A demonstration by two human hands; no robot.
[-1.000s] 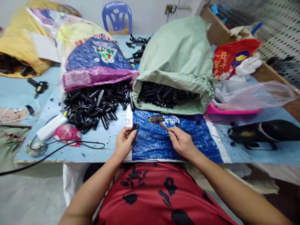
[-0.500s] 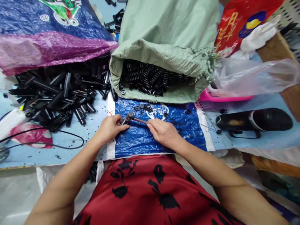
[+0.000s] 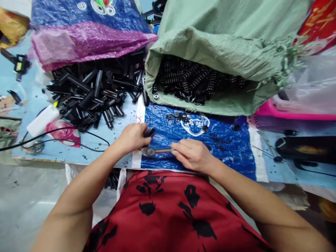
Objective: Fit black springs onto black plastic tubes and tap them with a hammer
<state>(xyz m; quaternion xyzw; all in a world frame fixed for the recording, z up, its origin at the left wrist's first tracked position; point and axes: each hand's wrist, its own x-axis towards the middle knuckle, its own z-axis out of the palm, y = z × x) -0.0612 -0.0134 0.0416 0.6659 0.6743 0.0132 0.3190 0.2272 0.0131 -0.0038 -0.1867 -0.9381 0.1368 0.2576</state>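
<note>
Hammer [image 3: 152, 151]: 1, right hand [image 3: 193, 155] | black part [image 3: 149, 132]: 1, left hand [image 3: 135, 137]

"What colour is the sheet [image 3: 168, 133]?"
"Blue with white print; the counter [image 3: 128, 116] is pale blue."
"And the garment [image 3: 168, 217]?"
"Red, patterned with black flowers and leaves."
"The hammer head [image 3: 149, 151]?"
"Greyish, I think; it's blurred."

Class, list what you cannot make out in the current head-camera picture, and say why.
All in the head view:
Black piece: one end, hidden by the left hand.
Hammer: handle's end, hidden inside the right hand; head blurred.
Green sack: top, cut off by the upper edge.
Red bag: right side, cut off by the right edge.
</note>
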